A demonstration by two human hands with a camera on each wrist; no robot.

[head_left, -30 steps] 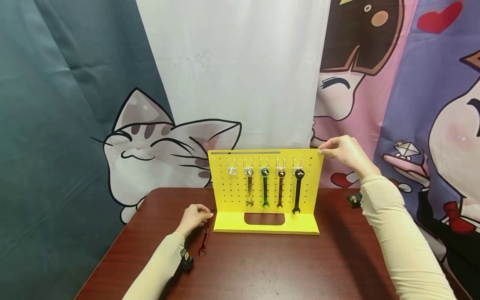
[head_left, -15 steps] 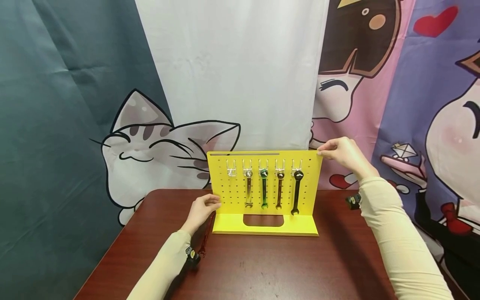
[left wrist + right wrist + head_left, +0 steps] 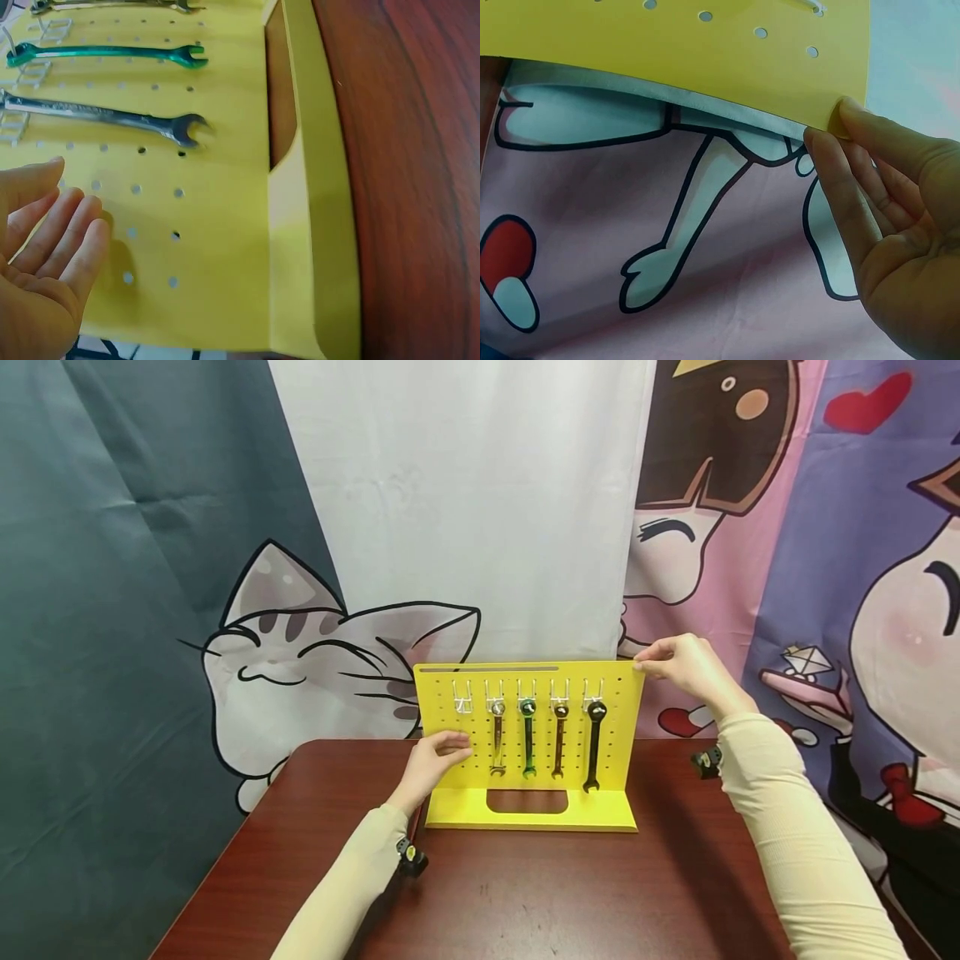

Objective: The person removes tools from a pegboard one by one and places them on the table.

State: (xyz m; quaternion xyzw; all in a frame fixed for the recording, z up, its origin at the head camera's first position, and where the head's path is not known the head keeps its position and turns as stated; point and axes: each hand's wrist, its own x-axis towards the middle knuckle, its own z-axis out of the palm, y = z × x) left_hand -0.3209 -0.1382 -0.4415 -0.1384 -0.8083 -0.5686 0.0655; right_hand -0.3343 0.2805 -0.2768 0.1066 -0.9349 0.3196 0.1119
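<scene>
A yellow pegboard stand (image 3: 457, 810) stands upright on the table. My right hand (image 3: 693, 675) pinches its top right corner between thumb and fingers, as the right wrist view confirms. My left hand (image 3: 429, 768) hovers before the board's lower left part, its fingers loosely bent with nothing between them. Nearest to it hangs a silver wrench (image 3: 105, 114). Rightward from there hang a green wrench (image 3: 528, 739), a reddish-brown wrench (image 3: 559, 743) and a black wrench (image 3: 594, 747), each on a white hook. A red wrench (image 3: 415, 823) on the table is mostly hidden behind my left forearm.
A further white hook (image 3: 462, 700) sits at the board's upper left. The brown wooden table (image 3: 525, 893) extends in front of the stand. Behind hangs a curtain (image 3: 480, 510) printed with cartoon figures.
My left hand was at the red wrench's upper end on the table. It has let go and moved up and right, in front of the board. The right hand keeps its place.
</scene>
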